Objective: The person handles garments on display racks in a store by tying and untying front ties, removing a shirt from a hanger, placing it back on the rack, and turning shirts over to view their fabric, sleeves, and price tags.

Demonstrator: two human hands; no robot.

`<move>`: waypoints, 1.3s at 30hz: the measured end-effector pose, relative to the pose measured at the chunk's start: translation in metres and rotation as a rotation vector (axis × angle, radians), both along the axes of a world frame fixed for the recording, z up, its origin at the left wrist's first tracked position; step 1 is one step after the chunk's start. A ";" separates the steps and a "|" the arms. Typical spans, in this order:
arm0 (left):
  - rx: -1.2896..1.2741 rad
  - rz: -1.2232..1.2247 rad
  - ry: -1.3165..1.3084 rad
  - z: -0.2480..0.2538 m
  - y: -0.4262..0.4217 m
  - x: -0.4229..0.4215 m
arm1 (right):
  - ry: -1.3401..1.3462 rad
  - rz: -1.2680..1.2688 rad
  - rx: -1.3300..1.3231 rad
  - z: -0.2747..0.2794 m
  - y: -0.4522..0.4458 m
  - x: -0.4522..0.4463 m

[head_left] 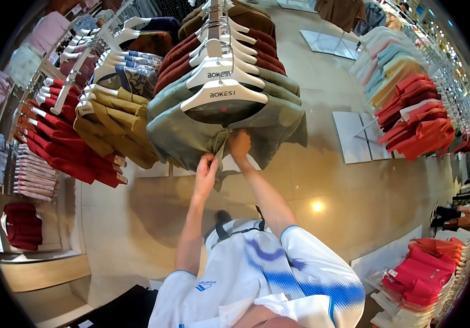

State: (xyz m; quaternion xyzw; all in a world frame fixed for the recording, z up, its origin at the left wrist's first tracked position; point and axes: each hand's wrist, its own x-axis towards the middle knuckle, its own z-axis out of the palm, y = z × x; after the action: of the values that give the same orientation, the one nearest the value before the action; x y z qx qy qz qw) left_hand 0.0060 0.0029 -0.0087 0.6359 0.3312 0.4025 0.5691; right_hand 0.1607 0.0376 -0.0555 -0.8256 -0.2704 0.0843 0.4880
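A grey-green shirt (177, 131) is hung at the near end of a crowded rail (217, 19), its shoulders carried by a white hanger (224, 94) on which BOKESI is printed in dark letters. Both hands are placed at the front of the shirt, below the collar, with the cloth directly between and around them. By the left hand (206, 165), set lower, a fold of the front edge is pinched between thumb and fingers, and the cloth is drawn into creases above it. The right hand (239, 144) is set slightly higher and just beside, fingers curled in at the front opening; cloth is touched there, but the fingertips are hidden, so whether any is clamped cannot be told. The shirt is seen just beyond the forearms, its hem hung loose over the tiled floor (306, 202). Behind it, more grey-green pieces are followed by dark red tops (176, 71) on like hangers. To the left, mustard tops (117, 117) and red tops (68, 150) are hung close together; well apart at right, red garments (415, 123) are hung above white panels (351, 141).
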 end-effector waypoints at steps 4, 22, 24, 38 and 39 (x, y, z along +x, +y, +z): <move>-0.037 -0.044 -0.008 0.008 -0.010 0.002 | -0.151 -0.031 -0.199 -0.003 0.012 -0.001; 0.243 -0.050 0.258 0.008 -0.020 -0.018 | 0.162 0.487 0.198 0.028 -0.168 0.020; 0.042 -0.090 0.180 0.006 -0.024 -0.018 | 0.153 0.538 0.165 0.034 -0.171 0.024; -0.581 -0.126 -0.315 0.021 -0.049 -0.003 | 0.558 0.437 0.473 0.068 -0.190 0.009; -0.593 -0.113 -0.309 0.022 -0.052 -0.002 | 0.534 0.466 0.400 0.066 -0.191 0.009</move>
State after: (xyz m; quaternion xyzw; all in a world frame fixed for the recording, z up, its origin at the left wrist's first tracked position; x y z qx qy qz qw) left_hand 0.0035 -0.0487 0.0133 0.3916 0.3078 0.3481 0.7942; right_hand 0.1701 -0.1534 0.0101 -0.5802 -0.3254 0.3499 0.6596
